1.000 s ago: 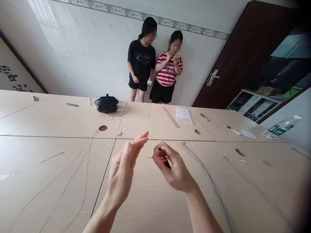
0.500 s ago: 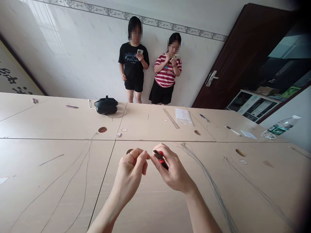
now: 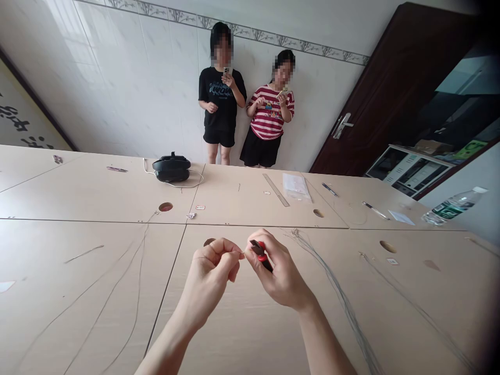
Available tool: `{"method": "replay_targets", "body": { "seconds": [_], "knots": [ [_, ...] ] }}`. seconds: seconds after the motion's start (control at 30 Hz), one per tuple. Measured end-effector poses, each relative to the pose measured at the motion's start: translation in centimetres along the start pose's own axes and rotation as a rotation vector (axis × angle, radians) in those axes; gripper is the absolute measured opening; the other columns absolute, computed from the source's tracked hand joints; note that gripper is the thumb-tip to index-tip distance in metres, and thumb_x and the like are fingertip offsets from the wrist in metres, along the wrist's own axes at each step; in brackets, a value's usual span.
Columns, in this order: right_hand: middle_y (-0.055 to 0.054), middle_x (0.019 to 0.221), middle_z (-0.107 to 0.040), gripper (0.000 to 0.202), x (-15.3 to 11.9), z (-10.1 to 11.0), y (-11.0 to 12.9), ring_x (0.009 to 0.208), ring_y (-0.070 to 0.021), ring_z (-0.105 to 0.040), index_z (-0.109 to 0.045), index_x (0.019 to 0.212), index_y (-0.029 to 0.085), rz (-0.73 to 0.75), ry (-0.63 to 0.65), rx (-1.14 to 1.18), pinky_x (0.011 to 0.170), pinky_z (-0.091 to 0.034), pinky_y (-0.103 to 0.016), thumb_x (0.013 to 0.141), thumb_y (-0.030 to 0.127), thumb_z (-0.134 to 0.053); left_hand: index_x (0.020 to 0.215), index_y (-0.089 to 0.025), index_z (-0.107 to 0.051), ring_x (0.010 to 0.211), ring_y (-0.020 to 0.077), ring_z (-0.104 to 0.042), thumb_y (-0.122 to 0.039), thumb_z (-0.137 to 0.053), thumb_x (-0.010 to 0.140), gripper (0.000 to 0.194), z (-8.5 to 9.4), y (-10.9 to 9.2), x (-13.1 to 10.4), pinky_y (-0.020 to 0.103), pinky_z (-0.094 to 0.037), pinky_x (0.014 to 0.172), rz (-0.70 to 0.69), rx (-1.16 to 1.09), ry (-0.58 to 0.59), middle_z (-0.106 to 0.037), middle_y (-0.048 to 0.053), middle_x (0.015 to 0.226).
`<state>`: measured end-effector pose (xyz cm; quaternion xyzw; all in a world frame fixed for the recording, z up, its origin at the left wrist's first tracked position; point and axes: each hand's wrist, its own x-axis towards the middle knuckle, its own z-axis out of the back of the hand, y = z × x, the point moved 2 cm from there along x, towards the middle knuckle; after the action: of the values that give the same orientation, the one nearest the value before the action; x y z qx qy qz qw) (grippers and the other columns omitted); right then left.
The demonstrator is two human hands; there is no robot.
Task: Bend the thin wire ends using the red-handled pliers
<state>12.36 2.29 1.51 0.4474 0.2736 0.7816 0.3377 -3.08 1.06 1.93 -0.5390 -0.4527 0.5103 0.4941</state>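
Observation:
Over the near table, my left hand (image 3: 214, 271) is closed, thumb and forefinger pinched together. What they grip is too fine to make out, though a faint thin line crosses the fingers. My right hand (image 3: 279, 271) wraps around small pliers (image 3: 262, 255) with dark jaws and red-and-black handles, the jaws pointing up and left. The fingertips of both hands almost meet. To the right lies a bundle of thin grey wires (image 3: 339, 289); a few looser strands (image 3: 105, 297) spread out at the left.
Beyond the hands are a black case (image 3: 171, 167) with a white cable, a metal ruler (image 3: 275, 189), a clear plastic packet (image 3: 297, 187), pens (image 3: 375, 210) and a water bottle (image 3: 453, 207). The tabletop has round holes (image 3: 165, 207). Two people (image 3: 222, 99) stand by the wall holding phones.
Both hands stay nearly in place, with the pliers shifted slightly right. The person in black has raised the phone and the other forearm; the person in stripes has lowered one hand.

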Motion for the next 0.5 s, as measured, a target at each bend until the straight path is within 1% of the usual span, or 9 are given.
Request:
{"method": "replay_targets", "body": {
  "seconds": [0.1, 0.17, 0.33, 0.5],
  "knots": [
    [-0.001, 0.084, -0.049, 0.013, 0.12, 0.07, 0.04, 0.077, -0.0154, -0.047, -0.044, 0.085, 0.023, -0.012, -0.007, 0.009, 0.073, -0.041, -0.030, 0.097, 0.018, -0.048, 0.068, -0.020, -0.054, 0.057, 0.0119, -0.036, -0.032, -0.053, 0.080, 0.017, -0.14, -0.01, 0.05, 0.025, -0.024, 0.052, 0.003, 0.012, 0.004, -0.043, -0.005, 0.052],
    [-0.001, 0.084, -0.049, 0.013, 0.19, 0.15, 0.15, 0.076, -0.0153, -0.047, -0.044, 0.085, 0.023, -0.014, -0.012, 0.019, 0.073, -0.042, -0.030, 0.096, 0.019, -0.049, 0.069, -0.020, -0.055, 0.054, 0.0106, -0.031, -0.032, -0.052, 0.080, 0.017, -0.22, -0.05, 0.01, 0.025, -0.024, 0.051, -0.005, 0.011, 0.007, -0.043, -0.005, 0.052],
    [-0.001, 0.084, -0.050, 0.013, 0.23, 0.31, 0.44, 0.077, -0.0150, -0.049, -0.045, 0.085, 0.023, -0.033, -0.017, 0.031, 0.071, -0.042, -0.029, 0.097, 0.019, -0.048, 0.071, -0.019, -0.056, 0.053, 0.0100, -0.030, -0.034, -0.052, 0.083, 0.019, -0.23, -0.10, -0.20, 0.024, -0.023, 0.051, -0.011, 0.001, 0.012, -0.044, -0.005, 0.054],
    [0.000, 0.081, -0.049, 0.016, 0.32, 0.37, 0.53, 0.071, -0.0135, -0.046, -0.044, 0.082, 0.023, -0.073, 0.000, 0.041, 0.066, -0.040, -0.028, 0.097, 0.022, -0.048, 0.071, -0.019, -0.055, 0.053, 0.0098, -0.030, -0.033, -0.052, 0.083, 0.019, -0.31, -0.15, -0.26, 0.024, -0.024, 0.051, -0.023, -0.005, 0.036, -0.042, -0.006, 0.052]
  ]
}}
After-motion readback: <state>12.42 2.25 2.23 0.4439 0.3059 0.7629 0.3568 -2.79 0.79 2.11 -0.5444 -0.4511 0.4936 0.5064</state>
